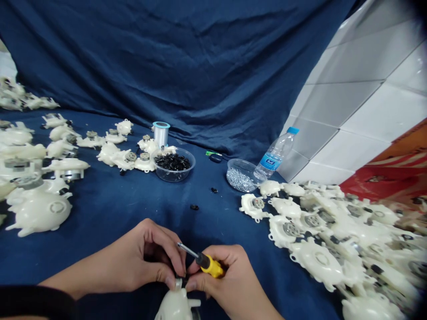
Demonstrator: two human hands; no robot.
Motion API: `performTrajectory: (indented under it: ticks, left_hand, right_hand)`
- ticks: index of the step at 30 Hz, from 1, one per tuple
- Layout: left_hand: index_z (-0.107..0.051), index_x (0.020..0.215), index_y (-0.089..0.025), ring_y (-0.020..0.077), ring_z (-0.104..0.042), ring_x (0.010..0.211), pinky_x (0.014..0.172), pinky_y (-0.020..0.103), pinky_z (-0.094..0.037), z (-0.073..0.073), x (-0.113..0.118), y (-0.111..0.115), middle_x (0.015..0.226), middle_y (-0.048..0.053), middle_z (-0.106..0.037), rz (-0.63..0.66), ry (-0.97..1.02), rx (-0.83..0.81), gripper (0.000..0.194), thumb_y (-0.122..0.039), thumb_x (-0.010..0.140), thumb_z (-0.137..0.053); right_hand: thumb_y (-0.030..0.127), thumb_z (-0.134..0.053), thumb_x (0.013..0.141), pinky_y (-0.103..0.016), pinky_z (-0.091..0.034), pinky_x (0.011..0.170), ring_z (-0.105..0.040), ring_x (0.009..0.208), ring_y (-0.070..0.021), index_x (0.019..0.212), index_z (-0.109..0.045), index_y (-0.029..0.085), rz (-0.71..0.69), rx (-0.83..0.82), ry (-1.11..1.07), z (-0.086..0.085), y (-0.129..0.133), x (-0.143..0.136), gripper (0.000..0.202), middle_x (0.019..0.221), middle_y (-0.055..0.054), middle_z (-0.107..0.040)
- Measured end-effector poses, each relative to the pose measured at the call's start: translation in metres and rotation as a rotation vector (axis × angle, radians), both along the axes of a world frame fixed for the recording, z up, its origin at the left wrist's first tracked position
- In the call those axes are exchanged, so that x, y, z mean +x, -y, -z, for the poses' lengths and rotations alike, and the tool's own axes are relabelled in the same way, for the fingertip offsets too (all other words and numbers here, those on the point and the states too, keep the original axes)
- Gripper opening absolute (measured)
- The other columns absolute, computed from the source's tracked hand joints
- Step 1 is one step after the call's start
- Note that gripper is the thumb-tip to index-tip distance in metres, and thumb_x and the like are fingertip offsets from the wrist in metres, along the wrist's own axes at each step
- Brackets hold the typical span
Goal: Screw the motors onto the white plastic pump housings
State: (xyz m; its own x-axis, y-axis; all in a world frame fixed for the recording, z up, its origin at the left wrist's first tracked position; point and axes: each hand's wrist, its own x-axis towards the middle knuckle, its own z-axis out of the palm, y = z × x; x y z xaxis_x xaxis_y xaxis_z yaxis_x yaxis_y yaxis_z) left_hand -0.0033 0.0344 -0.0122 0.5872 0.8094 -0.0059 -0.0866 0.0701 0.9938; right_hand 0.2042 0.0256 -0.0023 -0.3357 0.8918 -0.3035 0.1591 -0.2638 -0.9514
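Observation:
At the bottom centre, my left hand [143, 260] pinches the narrow top end of a cream plastic housing [172, 304]. My right hand [230, 275] is closed around a screwdriver [211, 266] with a yellow and black handle, its metal shaft pointing up and left. The thumb and finger of that same hand meet at a small black part [182, 282] by the housing's tip, mostly hidden by the fingers. Two loose black pieces, one nearer [194, 207] and one farther, lie on the blue cloth beyond my hands.
A clear bowl of black parts [191, 165] stands beside a spool of clear line [161, 134]. Farther right are a bowl of screws [240, 182] and a tilted water bottle [275, 153]. Cream housings with motors [316, 260] crowd the right, and more housings [40, 206] the left.

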Motion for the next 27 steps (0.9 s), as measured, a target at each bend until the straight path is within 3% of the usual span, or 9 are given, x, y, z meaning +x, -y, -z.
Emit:
performTrajectory:
  ticks: [7, 13, 16, 20, 27]
  left_hand:
    - [-0.082, 0.077, -0.020, 0.0151, -0.070, 0.078, 0.069, 0.022, -0.056, 0.000, 0.000, 0.001, 0.085, 0.004, -0.074, 0.006, 0.021, 0.009, 0.008, -0.014, 0.074, -0.084]
    - [-0.082, 0.078, -0.020, 0.0143, -0.070, 0.076, 0.069, 0.022, -0.056, 0.001, 0.000, 0.001, 0.088, 0.004, -0.074, 0.009, 0.015, 0.014, 0.007, -0.015, 0.074, -0.085]
    - [-0.082, 0.082, -0.019, 0.0182, -0.071, 0.080, 0.071, 0.026, -0.058, -0.001, 0.000, -0.001, 0.091, 0.006, -0.075, 0.013, 0.004, 0.036, 0.012, -0.024, 0.072, -0.087]
    - [-0.080, 0.090, -0.019, 0.0229, -0.071, 0.085, 0.077, 0.033, -0.060, -0.007, 0.000, -0.004, 0.091, 0.007, -0.075, 0.043, 0.004, 0.057, 0.029, -0.036, 0.069, -0.089]
    - [-0.080, 0.088, -0.019, 0.0201, -0.071, 0.082, 0.074, 0.030, -0.059, -0.006, -0.001, -0.005, 0.091, 0.006, -0.074, 0.039, -0.005, 0.039, 0.024, -0.031, 0.070, -0.089]
  right_hand:
    - [0.029, -0.095, 0.049, -0.021, -0.040, 0.049, -0.047, 0.048, -0.0074, 0.060, -0.074, 0.018, 0.011, -0.010, 0.014, 0.002, 0.000, 0.000, 0.027, 0.053, 0.005, -0.060]
    - [0.018, -0.098, 0.038, -0.017, -0.040, 0.051, -0.048, 0.050, -0.0051, 0.058, -0.074, 0.017, 0.062, -0.074, -0.014, -0.002, -0.001, 0.000, 0.031, 0.054, 0.006, -0.063]
    - [0.014, -0.097, 0.036, -0.016, -0.039, 0.051, -0.048, 0.050, -0.0047, 0.058, -0.073, 0.016, 0.081, -0.080, -0.007, -0.003, -0.001, -0.001, 0.033, 0.054, 0.007, -0.063]
    - [0.015, -0.097, 0.037, -0.016, -0.040, 0.052, -0.046, 0.050, -0.0048, 0.057, -0.073, 0.017, 0.051, -0.070, -0.037, -0.004, -0.001, -0.001, 0.032, 0.053, 0.007, -0.063]
    - [0.023, -0.097, 0.042, -0.019, -0.043, 0.054, -0.050, 0.052, -0.0076, 0.059, -0.073, 0.017, 0.026, -0.038, -0.007, -0.002, -0.001, 0.000, 0.031, 0.055, 0.005, -0.063]
